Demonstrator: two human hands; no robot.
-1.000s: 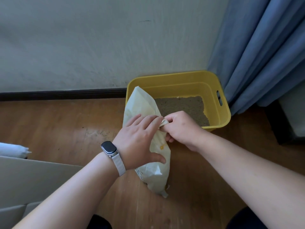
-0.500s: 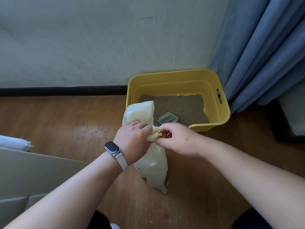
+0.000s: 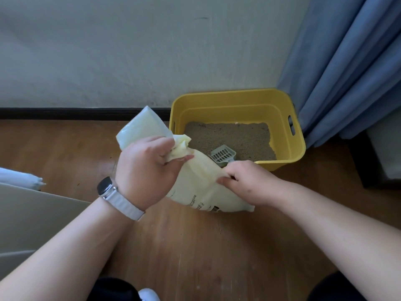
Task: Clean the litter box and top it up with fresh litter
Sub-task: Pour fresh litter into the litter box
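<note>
The topping-up looked not yet begun. The yellow rectangular plastic litter box (image 3: 236, 98) held a shallow, fairly even bed of grey-brown litter (image 3: 234, 137), and no clumps showed in it. This suggested the scooping was done or nearly so, though small bits would be too fine to make out. A pale grey-green slotted plastic scoop (image 3: 223, 154) lay on the litter against the box's near wall, its handle hidden. No grains were falling from the bag, so the pour itself was judged still to come, along with putting the scoop away.

The cream-coloured soft plastic litter bag (image 3: 201, 187) was just in front of the box's near left corner, overlapping the near rim in this view. Its long axis ran on a slant: the flattened top end rose up and away to the left of the box, and the printed bottom corner pointed down toward the person. Whether it rested on the brown wooden floor (image 3: 195, 246) or hung clear could not be told.

The left hand (image 3: 147, 170), with a watch on a white strap (image 3: 119, 198) at its wrist, had its fingers curled tight round the bag's crumpled neck. The right hand (image 3: 249, 181), just in front of the box's near wall, pinched the bag's side between thumb and curled fingers. Whether the mouth was open could not be told.
</note>
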